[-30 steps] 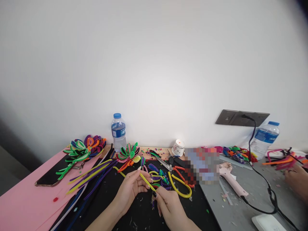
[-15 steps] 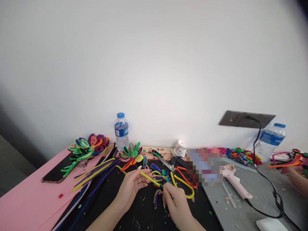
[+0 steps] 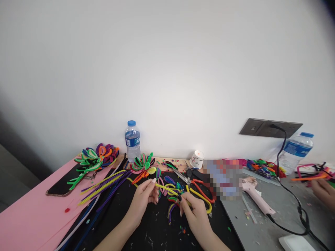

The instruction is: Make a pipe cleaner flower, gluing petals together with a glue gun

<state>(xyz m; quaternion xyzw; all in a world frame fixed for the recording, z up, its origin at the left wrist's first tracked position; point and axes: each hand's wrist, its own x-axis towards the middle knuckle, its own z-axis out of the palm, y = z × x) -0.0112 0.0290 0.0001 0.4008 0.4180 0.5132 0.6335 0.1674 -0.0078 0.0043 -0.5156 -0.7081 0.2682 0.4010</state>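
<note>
A yellow pipe cleaner stretches between my two hands over the black mat. Its left end is pinched between thumb and fingers of my left hand. My right hand grips the other end with thumb and forefinger. Just behind lie curled purple, green and yellow pipe cleaner pieces, partly hidden by my fingers. A green, pink and orange pipe cleaner flower rests beyond my left hand. Scissors with orange handles lie past my right hand, a bent yellow pipe cleaner beside them.
Loose yellow and purple pipe cleaners lie left, near a phone bearing more pipe cleaner flowers. A water bottle and a paper cup stand by the wall. Rightward are a pink glue gun, its cord, and another person's hand.
Both hands have risen slightly, and the yellow pipe cleaner lies more level between them. My right hand has shifted a little right. The other person's hand has moved slightly left.
</note>
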